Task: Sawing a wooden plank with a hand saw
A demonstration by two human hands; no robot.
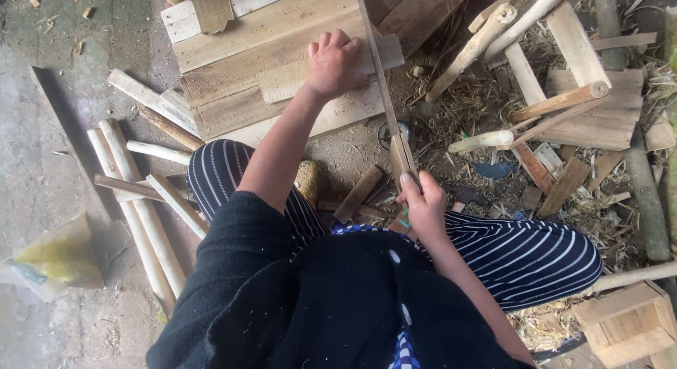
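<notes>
My left hand (333, 61) rests palm down, fingers closed over a short wooden block (282, 81) that lies on a board of planks (240, 66). My right hand (423, 203) grips the near end of a long thin wooden strip (381, 80). The strip runs away from me, past the right side of my left hand, over the board's edge. I sit on the ground in striped trousers, knees spread to either side.
Peeled round sticks (141, 214) lie at the left beside a yellow-white bag (53, 260). Poles, slats and shavings litter the right (564, 101). A small wooden crate (627, 323) stands at the lower right. Bare concrete floor is at the far left.
</notes>
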